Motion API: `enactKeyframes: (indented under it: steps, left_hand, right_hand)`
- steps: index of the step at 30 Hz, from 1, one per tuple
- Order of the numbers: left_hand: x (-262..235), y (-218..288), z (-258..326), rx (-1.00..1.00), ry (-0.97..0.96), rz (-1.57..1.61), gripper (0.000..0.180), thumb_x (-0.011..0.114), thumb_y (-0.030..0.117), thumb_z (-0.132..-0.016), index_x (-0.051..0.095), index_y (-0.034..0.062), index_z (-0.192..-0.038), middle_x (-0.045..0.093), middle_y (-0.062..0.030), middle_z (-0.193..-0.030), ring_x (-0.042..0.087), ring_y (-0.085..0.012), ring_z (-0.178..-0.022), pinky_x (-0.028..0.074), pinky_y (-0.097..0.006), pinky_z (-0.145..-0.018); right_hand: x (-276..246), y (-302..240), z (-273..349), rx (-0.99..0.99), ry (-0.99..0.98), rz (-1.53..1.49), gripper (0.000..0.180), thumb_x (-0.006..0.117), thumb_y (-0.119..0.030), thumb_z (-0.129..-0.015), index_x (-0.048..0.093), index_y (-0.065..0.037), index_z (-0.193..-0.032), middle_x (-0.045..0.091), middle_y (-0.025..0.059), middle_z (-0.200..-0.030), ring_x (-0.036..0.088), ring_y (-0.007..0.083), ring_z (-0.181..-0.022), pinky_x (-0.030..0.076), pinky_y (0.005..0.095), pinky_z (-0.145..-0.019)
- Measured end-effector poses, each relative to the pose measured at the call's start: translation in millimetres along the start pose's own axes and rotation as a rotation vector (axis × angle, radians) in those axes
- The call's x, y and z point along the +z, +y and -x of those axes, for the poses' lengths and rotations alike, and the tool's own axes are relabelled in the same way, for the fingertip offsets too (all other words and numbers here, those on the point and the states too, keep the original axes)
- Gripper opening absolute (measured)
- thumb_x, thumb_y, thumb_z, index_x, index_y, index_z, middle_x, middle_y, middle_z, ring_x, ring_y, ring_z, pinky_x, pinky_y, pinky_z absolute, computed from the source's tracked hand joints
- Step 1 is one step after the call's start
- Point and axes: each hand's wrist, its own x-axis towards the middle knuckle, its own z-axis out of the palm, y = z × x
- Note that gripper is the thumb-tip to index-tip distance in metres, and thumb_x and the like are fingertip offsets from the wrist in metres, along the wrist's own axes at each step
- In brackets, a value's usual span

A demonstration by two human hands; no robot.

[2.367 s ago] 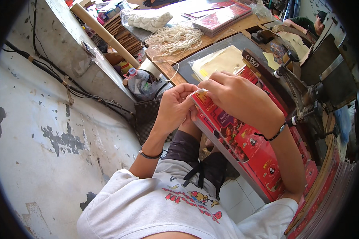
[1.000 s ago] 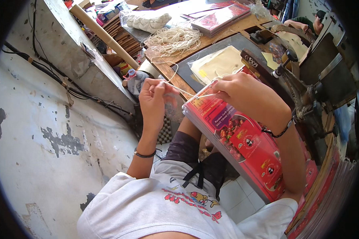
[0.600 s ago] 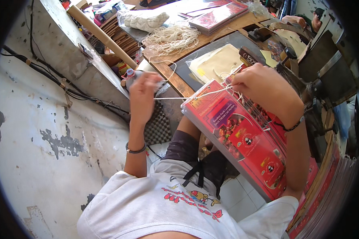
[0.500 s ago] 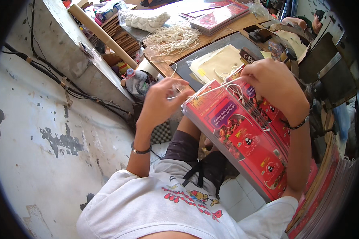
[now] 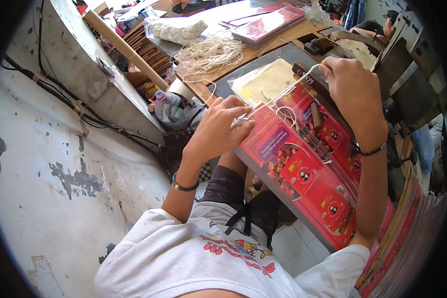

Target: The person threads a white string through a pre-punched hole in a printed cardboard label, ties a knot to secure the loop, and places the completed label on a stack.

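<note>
A flat red printed carton sheet [image 5: 303, 169] lies tilted across my lap and the table edge. My left hand [image 5: 218, 126] pinches the sheet's upper left corner, where a white cord [image 5: 283, 94] passes through. My right hand [image 5: 350, 84] is raised above the sheet's far end and grips the other end of that cord, drawing it taut between both hands. Loose loops of the same cord [image 5: 288, 114] rest on the sheet's surface.
A tangle of white cords [image 5: 208, 52] lies on the wooden table [image 5: 203, 87]. Cream sheets [image 5: 265, 82] sit beside it, with a stack of red cartons [image 5: 268, 25] farther back. Dark machinery [image 5: 407, 64] stands at right. A cardboard tube [image 5: 124, 49] leans at left.
My right hand has lifted up and away, pulling the cord taut. My left hand swung out to the left, then came back to the sheet's corner.
</note>
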Motion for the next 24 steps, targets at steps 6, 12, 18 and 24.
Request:
enactKeyframes:
  steps: [6,12,18,24]
  left_hand:
    - [-15,19,-12,-0.221,-0.057,0.350,0.033,0.066,0.020,-0.093,0.068,-0.0002,-0.118,0.068,-0.0080,-0.101,0.064,-0.0156,-0.093,0.048,-0.029,-0.084]
    - [-4,25,-14,-0.300,-0.001,1.058,0.034,0.056,0.016,-0.095,0.058,-0.0019,-0.124,0.068,-0.0059,-0.103,0.063,-0.0088,-0.093,0.048,-0.023,-0.085]
    - [-4,19,-10,-0.325,-0.072,0.908,0.038,0.053,0.013,-0.094,0.056,-0.0024,-0.128,0.069,-0.0048,-0.098,0.062,-0.0080,-0.090,0.047,-0.021,-0.083]
    - [-3,17,-11,-0.285,-0.113,0.979,0.057,0.046,0.004,-0.086,0.048,-0.0037,-0.142,0.069,-0.0034,-0.097,0.060,-0.0043,-0.082,0.047,-0.019,-0.074]
  right_hand:
    - [-1,-3,2,-0.082,0.099,-0.219,0.021,0.062,-0.024,-0.095,0.073,-0.006,-0.094,0.068,0.0123,-0.087,0.068,0.0320,-0.085,0.055,0.0416,-0.076]
    - [3,-19,3,-0.198,-0.011,-0.511,0.016,0.070,-0.018,-0.088,0.075,-0.003,-0.092,0.064,0.0125,-0.084,0.064,0.0298,-0.083,0.050,0.0401,-0.079]
    - [23,-30,2,-0.267,-0.046,-0.644,0.016,0.070,-0.017,-0.086,0.074,-0.003,-0.089,0.068,0.0158,-0.086,0.066,0.0335,-0.086,0.052,0.0433,-0.080]
    - [32,-33,-1,-0.204,-0.242,-0.978,0.014,0.066,-0.009,-0.089,0.072,0.001,-0.095,0.070,0.0226,-0.085,0.069,0.0367,-0.079,0.054,0.0404,-0.072]
